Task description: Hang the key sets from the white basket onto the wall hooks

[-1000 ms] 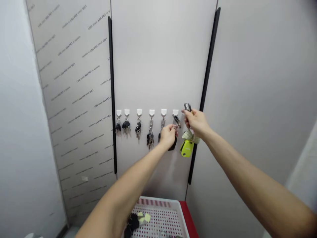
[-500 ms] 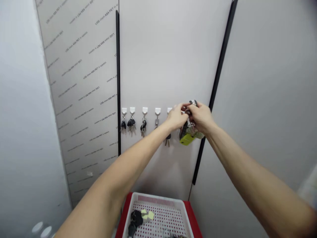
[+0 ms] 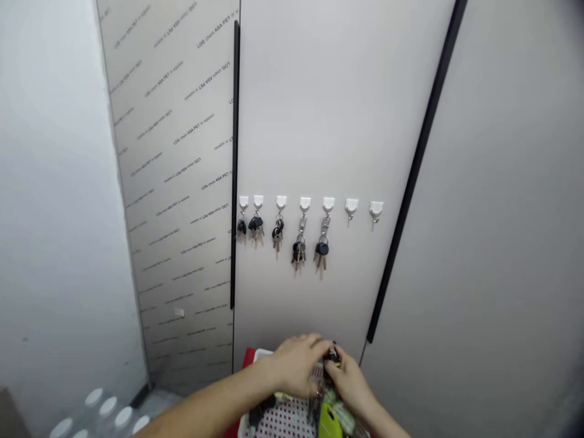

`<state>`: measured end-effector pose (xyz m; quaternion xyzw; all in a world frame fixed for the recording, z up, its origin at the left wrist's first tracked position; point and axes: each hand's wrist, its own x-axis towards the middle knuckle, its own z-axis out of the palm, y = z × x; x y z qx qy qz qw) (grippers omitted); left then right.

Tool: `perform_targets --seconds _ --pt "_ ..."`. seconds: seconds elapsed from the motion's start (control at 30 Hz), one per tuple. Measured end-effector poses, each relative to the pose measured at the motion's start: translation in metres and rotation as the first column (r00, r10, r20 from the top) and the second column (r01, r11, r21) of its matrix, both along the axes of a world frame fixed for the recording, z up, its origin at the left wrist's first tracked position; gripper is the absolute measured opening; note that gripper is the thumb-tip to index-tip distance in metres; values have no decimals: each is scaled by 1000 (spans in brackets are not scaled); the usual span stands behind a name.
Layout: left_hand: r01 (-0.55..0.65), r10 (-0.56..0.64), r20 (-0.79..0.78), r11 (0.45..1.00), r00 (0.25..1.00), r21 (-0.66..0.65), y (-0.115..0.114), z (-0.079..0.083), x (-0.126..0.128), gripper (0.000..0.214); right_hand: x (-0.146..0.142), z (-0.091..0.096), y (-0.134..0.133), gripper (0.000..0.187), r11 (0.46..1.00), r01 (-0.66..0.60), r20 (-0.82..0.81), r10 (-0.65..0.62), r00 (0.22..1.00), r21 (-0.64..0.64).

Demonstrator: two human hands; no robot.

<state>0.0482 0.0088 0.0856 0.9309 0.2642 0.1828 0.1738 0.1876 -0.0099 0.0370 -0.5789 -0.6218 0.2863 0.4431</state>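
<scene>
Seven hooks [image 3: 305,203]: small and white, in a level row on the pale middle panel [image 3: 319,109], well above both hands.
Hanging keys [image 3: 298,250]: five sets, one on each of the five leftmost hooks, mostly dark-headed; the fourth and fifth hang lower than the first three.
Left hand [image 3: 296,371]: low in the view, over the basket, reaching in from the left, knuckles up.
Left fingers [image 3: 322,351]: bent, with their tips on the dark clip at the top of the key bunch; whether they pinch it cannot be told.
Right hand [image 3: 352,384]: just beside the left hand, touching it at the fingertips.
Right fingers [image 3: 343,370]: closed about the key bunch below its clip, holding it.
Key bunch [image 3: 332,358]: between the two hands, over the far right part of the basket, its lower part trailing down under the right hand.
Green fob [image 3: 329,423]: lime-coloured, hanging at the bottom of the key bunch, at the lower edge of the view.
Basket [image 3: 285,424]: white, perforated, showing red through the holes, directly under the hands; a dark key set [image 3: 258,413] lies in it at the left.
Red edge [image 3: 246,354]: just beyond the basket's far left corner.
Left panel [image 3: 173,152]: covered in film with rows of printed lettering.
Black strips [image 3: 235,164]: upright, one on each side of the middle panel.
White discs [image 3: 107,407]: several round ones at the lower left, well apart from the hands.
</scene>
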Motion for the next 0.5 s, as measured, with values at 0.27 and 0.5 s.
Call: perform_targets --seconds 0.27,0.5 --pt "-672 574 702 718 422 -183 80 82 -27 54 8 49 8 12 949 -237 487 311 816 -210" --pt "-604 645 692 704 323 -374 96 103 3 70 -2 163 79 37 849 332 -1 -364 931 411"
